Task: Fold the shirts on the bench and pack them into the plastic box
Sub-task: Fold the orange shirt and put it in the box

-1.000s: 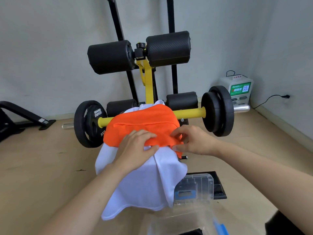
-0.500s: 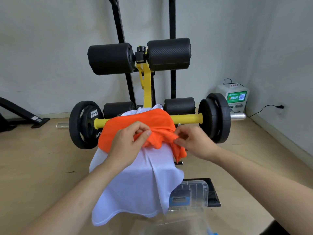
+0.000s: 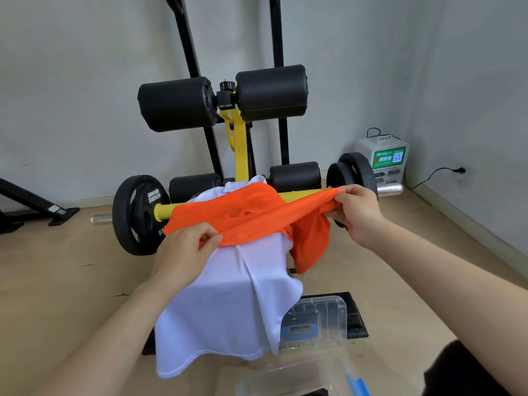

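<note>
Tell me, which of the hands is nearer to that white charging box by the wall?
The right. The right hand grips the orange shirt out toward the charging box, which stands beyond it by the wall. The left hand pinches the shirt's other end, farther away.

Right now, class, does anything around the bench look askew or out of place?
Yes. The white shirt hangs crookedly off the bench's near end, its hem uneven. Part of the orange shirt dangles loose below the right hand.
</note>
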### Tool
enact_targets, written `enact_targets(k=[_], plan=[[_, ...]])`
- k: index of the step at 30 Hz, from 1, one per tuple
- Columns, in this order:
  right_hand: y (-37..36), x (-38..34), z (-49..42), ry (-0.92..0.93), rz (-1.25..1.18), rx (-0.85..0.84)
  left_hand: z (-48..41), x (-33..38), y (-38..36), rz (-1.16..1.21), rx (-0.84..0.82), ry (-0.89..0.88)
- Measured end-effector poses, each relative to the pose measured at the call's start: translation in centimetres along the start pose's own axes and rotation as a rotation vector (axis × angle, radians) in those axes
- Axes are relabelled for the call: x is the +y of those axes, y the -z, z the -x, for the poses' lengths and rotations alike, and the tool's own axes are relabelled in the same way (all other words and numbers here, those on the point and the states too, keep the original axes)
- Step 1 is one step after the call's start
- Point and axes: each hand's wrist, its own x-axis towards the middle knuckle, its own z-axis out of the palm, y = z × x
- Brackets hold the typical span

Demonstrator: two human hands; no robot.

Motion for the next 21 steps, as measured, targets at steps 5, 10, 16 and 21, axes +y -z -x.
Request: enact_targets(k=[5, 10, 16, 21], plan=[[-0.6, 0.4, 0.6, 0.075, 0.231, -0.112, -0.1, 2.8, 0.0, 0.346, 0.029, -0.041], [-2.4, -0.1, 4.7, 0.246, 0.337, -0.605, 0.7, 6.6, 0.5, 0.755, -0.073, -0.015], [-3.7, 0.3, 6.3, 0.271, 0.287, -0.731, 1.2, 7.2, 0.1, 0.819, -0.190, -0.035], [-2.7, -1.2, 5.1, 0.207, 0.126, -0.464, 1.5, 2.9, -0.8, -0.044, -0.254, -0.216]])
